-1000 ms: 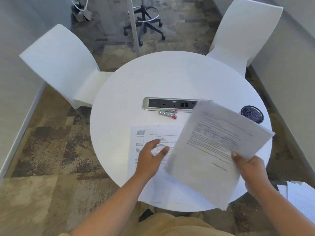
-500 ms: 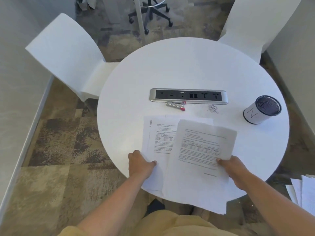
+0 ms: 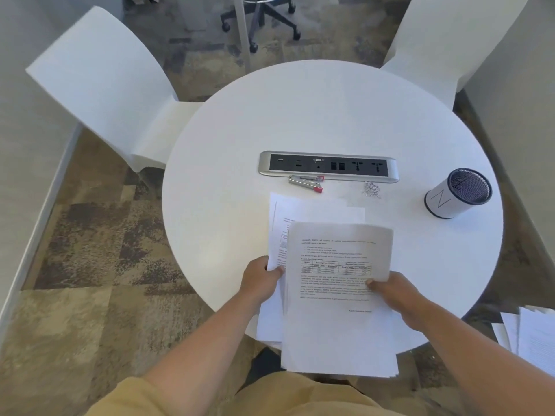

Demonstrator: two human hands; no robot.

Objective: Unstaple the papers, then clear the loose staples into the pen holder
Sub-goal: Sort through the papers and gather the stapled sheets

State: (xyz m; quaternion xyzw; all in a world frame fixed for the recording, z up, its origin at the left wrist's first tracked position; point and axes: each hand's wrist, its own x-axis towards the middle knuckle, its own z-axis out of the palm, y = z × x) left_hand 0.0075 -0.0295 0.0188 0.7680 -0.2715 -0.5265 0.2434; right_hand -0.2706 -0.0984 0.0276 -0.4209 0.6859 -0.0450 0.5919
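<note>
Square the papers, nearer than the socket panel, with left grip pinching the lower sheets and right grip pinching the top sheet. Then sweep the loose staples, just before that panel, toward the pen holder right of it.

Raised sheet laid down and drawn over the pile

A second ago the right hand held the top sheet up and tilted over the right side of the bench, where it hid the loose staples and part of the pen holder. Both now show, and the sheet lies flat on the lower papers. It has slid left since half a second ago and covers most of them. The left hand, then open and flat on the lower papers, now grips their left edge with the thumb on top.
</note>
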